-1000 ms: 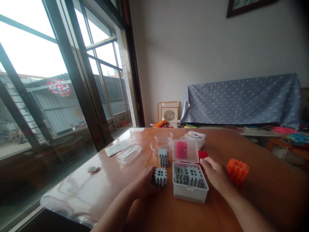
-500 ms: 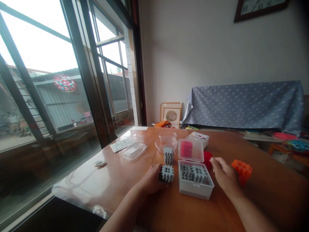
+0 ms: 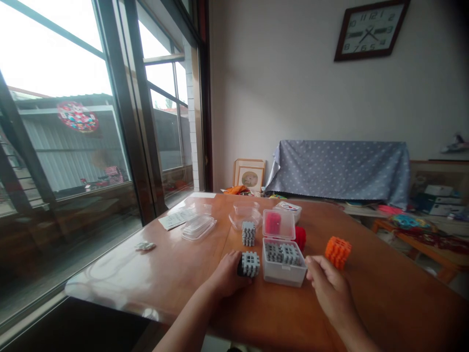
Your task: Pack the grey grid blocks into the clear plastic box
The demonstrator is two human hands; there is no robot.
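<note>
My left hand is wrapped round a stack of grey interlocking toy blocks, with a darker part showing at the palm. Just beyond it stands a second grey stack on the table. My right hand hovers at the right side of a clear plastic box; its fingers are curled together, and what they hold, if anything, is hidden. Grey blocks lie inside this box, whose lid stands raised. Red blocks sit behind the box, and an orange block stack is beyond my right hand.
On the wooden table are clear plastic containers, a paper sheet, a small packet and a white-lidded box. A glass window runs along the left. A blue dotted cloth hangs at the back.
The view has tilted up and turned right, showing more of the wall clock. My right hand has come down nearer me, alongside the box. My left hand keeps its grip on the grey blocks.
</note>
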